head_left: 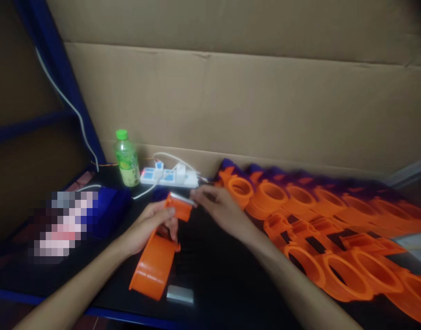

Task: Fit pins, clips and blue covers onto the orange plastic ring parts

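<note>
My left hand (155,224) is wrapped round an orange plastic tape dispenser (153,266), holding it tilted above the dark table. A thin silvery metal strip (181,198) lies along the dispenser's upper end. At that strip's right end, the fingertips of my right hand (213,204) are pinched together; blur hides how firmly they grip it. Below the held dispenser, a small silvery flat piece (180,294) rests on the table.
Rows of orange tape dispensers (346,275) fill the table's right side. At the back stand a green-capped bottle (127,160) and a white power strip (169,177) with cables. A cardboard wall (231,101) rises behind. A blue thing (112,211) lies at left, beside a pixelated patch.
</note>
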Demonstrator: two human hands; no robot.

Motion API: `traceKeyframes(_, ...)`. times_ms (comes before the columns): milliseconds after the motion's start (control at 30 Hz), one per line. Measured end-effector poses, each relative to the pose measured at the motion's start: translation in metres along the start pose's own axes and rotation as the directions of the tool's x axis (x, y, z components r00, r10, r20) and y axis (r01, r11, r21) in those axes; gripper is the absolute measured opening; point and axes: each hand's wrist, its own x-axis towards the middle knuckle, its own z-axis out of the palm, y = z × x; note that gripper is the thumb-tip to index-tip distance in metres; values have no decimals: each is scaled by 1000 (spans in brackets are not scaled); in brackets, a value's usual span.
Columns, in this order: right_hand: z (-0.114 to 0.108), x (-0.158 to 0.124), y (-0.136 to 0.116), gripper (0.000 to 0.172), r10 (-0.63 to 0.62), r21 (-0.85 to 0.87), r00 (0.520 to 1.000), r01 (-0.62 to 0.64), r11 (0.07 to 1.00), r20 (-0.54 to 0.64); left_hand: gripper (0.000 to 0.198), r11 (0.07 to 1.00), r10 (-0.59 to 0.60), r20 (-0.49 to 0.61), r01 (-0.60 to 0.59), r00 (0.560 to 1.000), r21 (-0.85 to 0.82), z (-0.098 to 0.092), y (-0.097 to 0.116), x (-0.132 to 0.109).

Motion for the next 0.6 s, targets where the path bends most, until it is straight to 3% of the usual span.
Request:
traceKeyframes(67,7,-10,9,34,15,-45,1000,-15,999,-12,43,994,-10,-84,0,996,-113,-4,9,0)
traceKeyframes(200,22,-29,24,18,100,-194,965,-53,979,242,49,978,-18,-170,-18,985,-209,-9,20,1)
traceKeyframes(267,26,-33,28,13,125,-283,951,-42,958,282,47,972,-25,-180,-18,983,-232,-9,22,0)
traceKeyframes(467,17,-29,38,10,118,-494,968,8,870,223,40,956,-54,-218,-13,974,-293,-3,21,1)
traceKeyframes(600,1,-23,31,18,-44,-434,999,38,900,-4,38,967,-66,-292,-11,954,-255,0,16,4)
